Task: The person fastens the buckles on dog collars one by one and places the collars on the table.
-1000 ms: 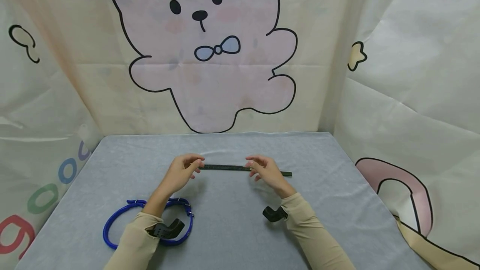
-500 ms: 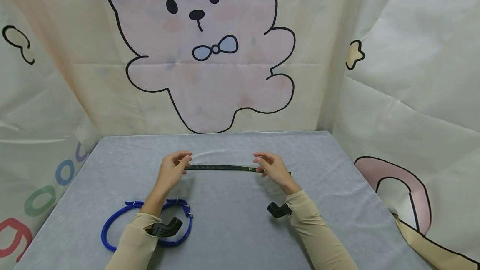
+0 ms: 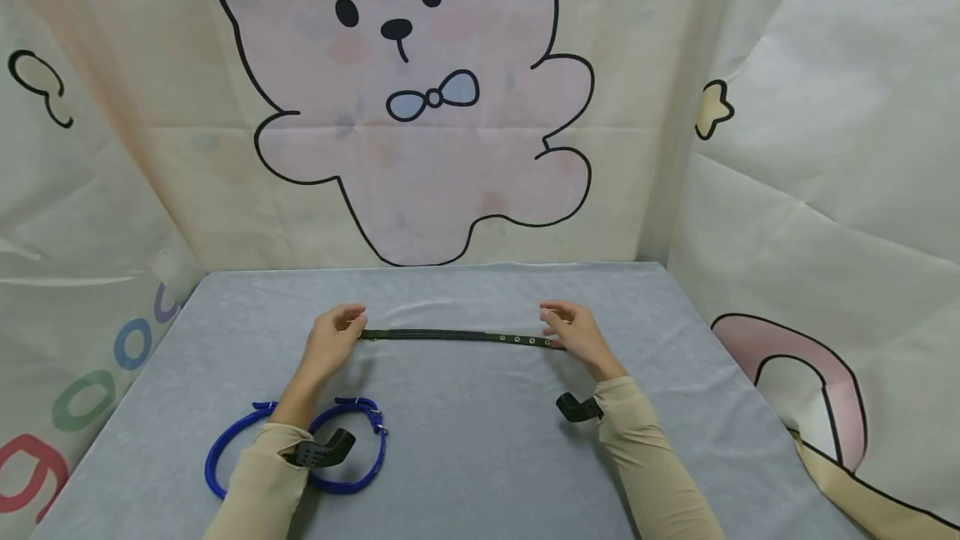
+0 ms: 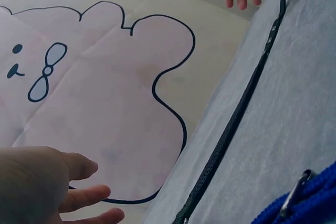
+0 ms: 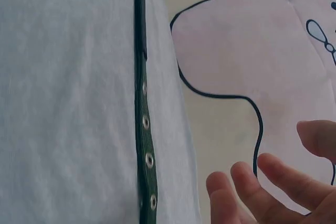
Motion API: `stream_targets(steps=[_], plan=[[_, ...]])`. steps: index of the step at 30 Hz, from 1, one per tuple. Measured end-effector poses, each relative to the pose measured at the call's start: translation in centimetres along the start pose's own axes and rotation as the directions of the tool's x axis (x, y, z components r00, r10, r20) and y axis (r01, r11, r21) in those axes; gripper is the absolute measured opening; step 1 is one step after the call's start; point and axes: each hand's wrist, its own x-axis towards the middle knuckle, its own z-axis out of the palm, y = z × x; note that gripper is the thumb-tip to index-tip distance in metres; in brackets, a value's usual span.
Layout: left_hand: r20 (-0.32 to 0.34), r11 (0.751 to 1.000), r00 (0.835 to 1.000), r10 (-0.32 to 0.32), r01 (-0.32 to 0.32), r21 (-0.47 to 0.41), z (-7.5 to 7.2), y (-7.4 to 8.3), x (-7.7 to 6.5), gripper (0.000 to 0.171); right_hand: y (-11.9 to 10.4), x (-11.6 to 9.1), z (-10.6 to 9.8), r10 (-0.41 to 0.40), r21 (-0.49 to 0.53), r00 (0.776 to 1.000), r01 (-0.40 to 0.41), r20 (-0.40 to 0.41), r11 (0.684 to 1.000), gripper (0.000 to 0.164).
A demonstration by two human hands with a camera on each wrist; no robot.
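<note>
A dark green collar strap, with a row of metal eyelets toward its right end, lies stretched straight across the grey-blue cloth. My left hand is over its left end, fingers relaxed and overlapping it in the head view. In the left wrist view the fingers are spread and apart from the strap. Over the eyelet end is my right hand, hiding the tip in the head view. Its loosely bent fingers stand off to the side of the eyelets in the right wrist view, holding nothing.
Blue strap loops with metal buckles lie at the front left, partly hidden by my left forearm. The cloth-covered table is enclosed by printed fabric walls, with a bear drawing on the back one.
Both hands have moved apart along the strap, the left one leftward and the right one rightward. More eyelets now show between them. The strap stays in about the same place.
</note>
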Motion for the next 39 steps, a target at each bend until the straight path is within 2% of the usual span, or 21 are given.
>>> stream_targets(steps=[8,13,16,19,23,25,27,32,35,39], plan=[[0.060,0.996,0.995,-0.076,0.074,0.042,-0.4,-0.5,0.1,0.049,1.2,0.5,-1.3,0.040,-0.108,0.998,-0.044,-0.038,0.993,0.046],[0.087,0.994,0.992,-0.088,0.082,0.069,-0.6,-0.7,0.1,0.051,1.9,0.5,-2.0,0.032,-0.192,0.999,-0.036,-0.026,0.981,0.048],[0.109,0.994,0.991,-0.079,0.071,0.079,-0.6,-0.9,0.1,0.052,2.1,0.4,-2.5,0.033,-0.289,0.999,-0.036,-0.017,0.957,0.050],[0.146,0.995,0.987,-0.068,0.055,0.089,-0.6,-1.0,0.3,0.054,2.1,0.2,-3.0,0.060,-0.393,0.998,-0.060,-0.013,0.917,0.052],[0.182,0.993,0.982,-0.047,0.026,0.113,-0.3,-1.2,0.5,0.056,2.0,-0.1,-3.5,0.105,-0.466,0.994,-0.092,0.004,0.880,0.053],[0.188,0.992,0.982,-0.038,0.015,0.122,-0.2,-1.3,0.5,0.056,2.0,-0.2,-3.6,0.114,-0.475,0.993,-0.090,0.021,0.875,0.054],[0.197,0.993,0.980,-0.039,0.016,0.114,-0.1,-1.4,0.4,0.057,2.2,-0.1,-3.5,0.119,-0.465,0.992,-0.086,0.042,0.881,0.054],[0.196,0.996,0.980,-0.027,0.010,0.088,0.0,-1.6,0.4,0.056,2.8,0.2,-3.3,0.147,-0.351,0.987,-0.114,0.068,0.929,0.053],[0.179,0.999,0.984,-0.024,0.017,0.042,0.0,-1.6,0.4,0.055,3.0,0.5,-3.2,0.150,-0.287,0.988,-0.132,0.040,0.949,0.052],[0.144,0.999,0.989,-0.022,0.026,-0.026,-0.1,-1.6,0.4,0.055,2.8,0.7,-3.4,0.100,-0.211,0.995,-0.099,-0.003,0.973,0.051]])
